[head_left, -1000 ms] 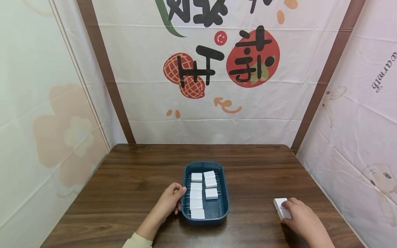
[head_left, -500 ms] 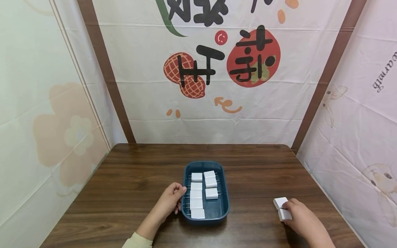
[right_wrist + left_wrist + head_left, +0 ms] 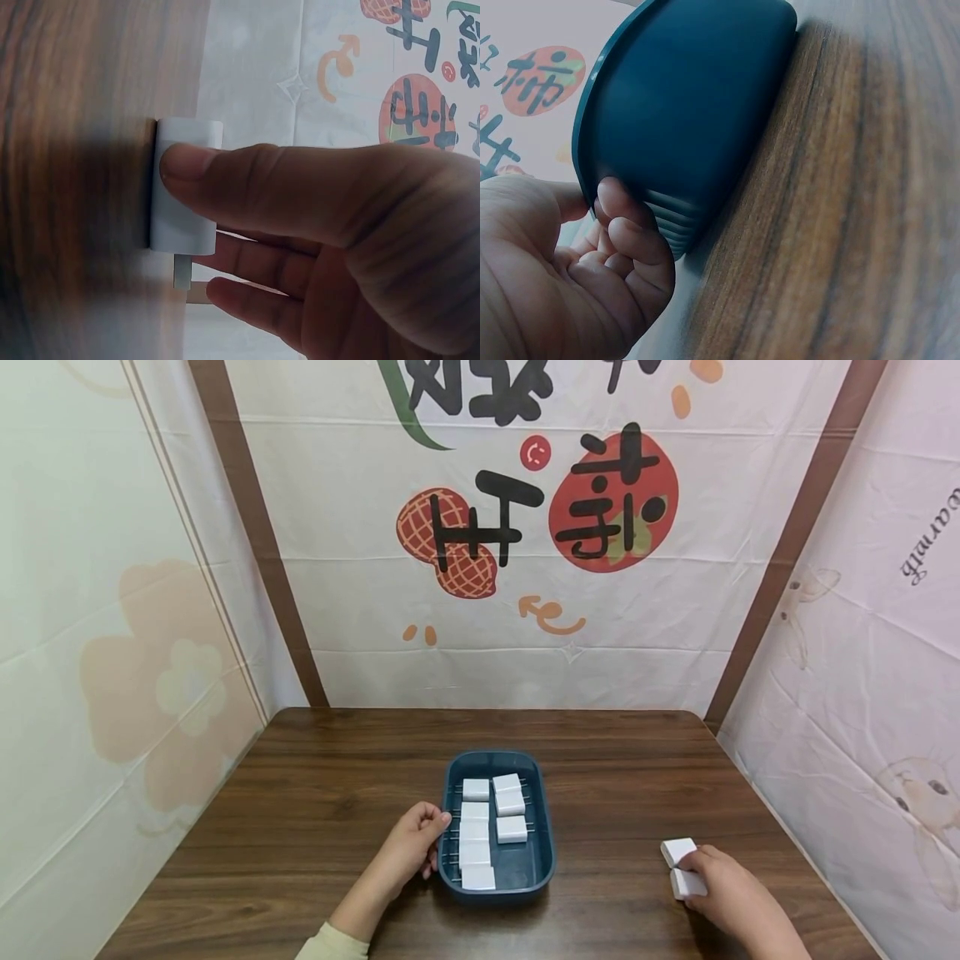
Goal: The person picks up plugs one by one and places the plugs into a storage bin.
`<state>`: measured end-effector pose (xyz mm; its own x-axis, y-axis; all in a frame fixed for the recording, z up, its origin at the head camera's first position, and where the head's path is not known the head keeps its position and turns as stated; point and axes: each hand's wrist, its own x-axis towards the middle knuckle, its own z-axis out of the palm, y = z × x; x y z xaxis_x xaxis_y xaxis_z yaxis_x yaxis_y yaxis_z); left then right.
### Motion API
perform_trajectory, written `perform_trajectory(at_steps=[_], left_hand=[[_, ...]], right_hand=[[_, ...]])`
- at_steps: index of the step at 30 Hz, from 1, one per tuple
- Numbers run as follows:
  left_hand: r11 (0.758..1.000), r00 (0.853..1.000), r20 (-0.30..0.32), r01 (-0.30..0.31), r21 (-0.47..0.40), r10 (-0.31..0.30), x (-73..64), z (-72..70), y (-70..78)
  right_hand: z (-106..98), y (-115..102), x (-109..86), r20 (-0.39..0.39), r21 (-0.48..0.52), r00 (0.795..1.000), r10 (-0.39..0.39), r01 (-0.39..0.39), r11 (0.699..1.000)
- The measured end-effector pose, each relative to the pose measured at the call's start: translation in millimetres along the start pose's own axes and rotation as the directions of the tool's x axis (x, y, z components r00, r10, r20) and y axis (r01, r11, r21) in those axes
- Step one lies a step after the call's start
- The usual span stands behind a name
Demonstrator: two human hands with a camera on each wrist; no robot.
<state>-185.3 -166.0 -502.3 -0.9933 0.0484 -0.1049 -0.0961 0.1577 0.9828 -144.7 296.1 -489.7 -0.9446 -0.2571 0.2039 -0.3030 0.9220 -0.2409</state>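
Note:
My left hand (image 3: 411,843) pinches the left rim of a dark blue plastic bin (image 3: 546,860), thumb over the edge and fingers curled against the outer wall (image 3: 690,105). Several white chargers lie in the bin in two columns, thin metal prongs pointing outward; one is the near-left charger (image 3: 477,877). At the right of the table, my right hand (image 3: 731,889) grips a white charger (image 3: 687,884), its thumb across one face. A flat metal prong (image 3: 182,271) sticks out of it in the right wrist view. Just beyond it lies another white charger (image 3: 678,851).
The brown wood-grain table (image 3: 337,760) carries the bin near its middle front. A printed white cloth (image 3: 360,668) hangs behind the table, and more cloth (image 3: 847,710) hangs along the right side and the left.
The gripped charger has shifted slightly toward the person, and a narrow gap now shows between it and the charger beyond. My left hand and the bin stay where they were.

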Motion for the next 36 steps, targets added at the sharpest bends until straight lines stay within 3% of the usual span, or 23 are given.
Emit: perform_trajectory(at_steps=[8, 15, 20, 36], left_hand=[[1.000, 1.000, 0.008, 0.002, -0.001, -0.001, -0.7, -1.9, 2.8], [1.000, 1.000, 0.016, 0.005, -0.001, -0.005, -0.1, -3.1, 0.6], [1.000, 1.000, 0.019, 0.005, 0.003, -0.005, -0.2, -3.2, 0.2], [1.000, 1.000, 0.027, -0.003, 0.010, 0.003, -0.2, -2.6, -0.2]], right_hand=[[-2, -1, 0.6, 0.027, 0.008, 1.000, -0.004, 0.004, 1.000], [-5, -4, 1.3, -0.016, -0.005, 0.998, -0.061, 0.061, 0.998], [-6, -8, 5.5, -0.002, -0.013, 0.997, -0.073, 0.073, 0.997], [-12, -35, 19.6, -0.051, -0.017, 0.987, -0.155, 0.154, 0.988]])
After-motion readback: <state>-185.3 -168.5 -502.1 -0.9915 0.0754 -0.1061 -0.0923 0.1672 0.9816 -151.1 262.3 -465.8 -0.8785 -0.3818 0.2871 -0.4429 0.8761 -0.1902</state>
